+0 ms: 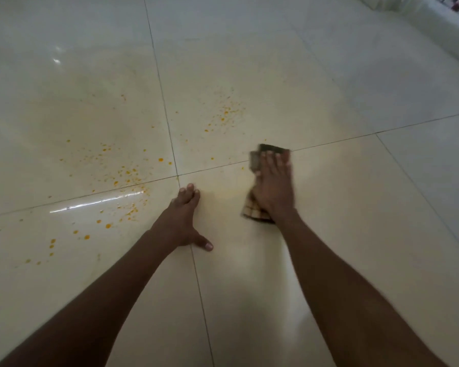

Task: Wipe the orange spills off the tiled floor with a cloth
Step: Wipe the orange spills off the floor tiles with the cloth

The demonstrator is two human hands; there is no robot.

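Observation:
Orange spills speckle the glossy cream tiled floor, mostly on the left tiles, with a smaller scatter further away near the middle. My right hand lies flat on a dark checked cloth, pressing it to the floor just right of where the tile seams cross. The cloth shows beyond my fingertips and under my wrist. My left hand rests flat on the floor, fingers together, thumb spread, holding nothing, right of the densest droplets.
Grout lines cross near my left fingertips. A faint yellowish smear lies on the tile between my hands. White fabric or bedding edges the top right corner.

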